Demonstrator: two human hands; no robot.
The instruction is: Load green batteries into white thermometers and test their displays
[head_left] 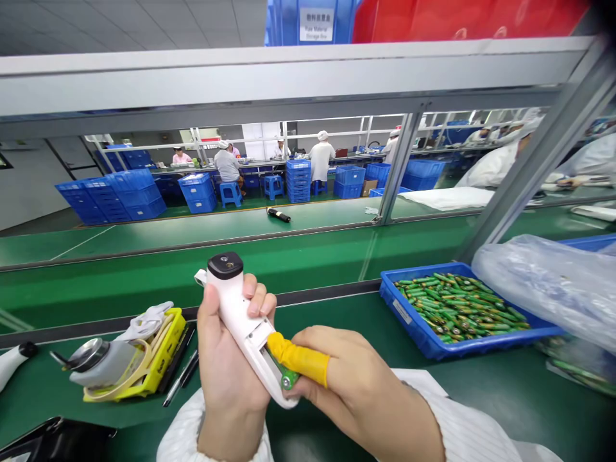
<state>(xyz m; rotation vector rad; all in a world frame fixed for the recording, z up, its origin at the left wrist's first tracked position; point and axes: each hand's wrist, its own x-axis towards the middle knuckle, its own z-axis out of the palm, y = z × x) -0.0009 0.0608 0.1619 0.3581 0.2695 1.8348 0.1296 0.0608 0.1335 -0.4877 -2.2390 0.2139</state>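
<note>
My left hand [228, 369] is wrapped around a white handheld device [231, 296] with a black top that bears small round windows. The device is tilted, and its open battery compartment faces me. My right hand [359, 378], a yellow finger cot [303, 360] on its index finger, pinches a green battery [289, 379] at the compartment's lower end. One end of the battery shows there; the finger covers much of the rest. How far it sits inside I cannot tell.
At right stands a blue tray [418, 343] of green batteries, beside a clear plastic bag [548, 282]. Left are a yellow tray [166, 359] with a bottle [106, 362], pens [180, 378] and another white device [14, 366]. A black-and-white device [278, 215] lies on the conveyor ahead.
</note>
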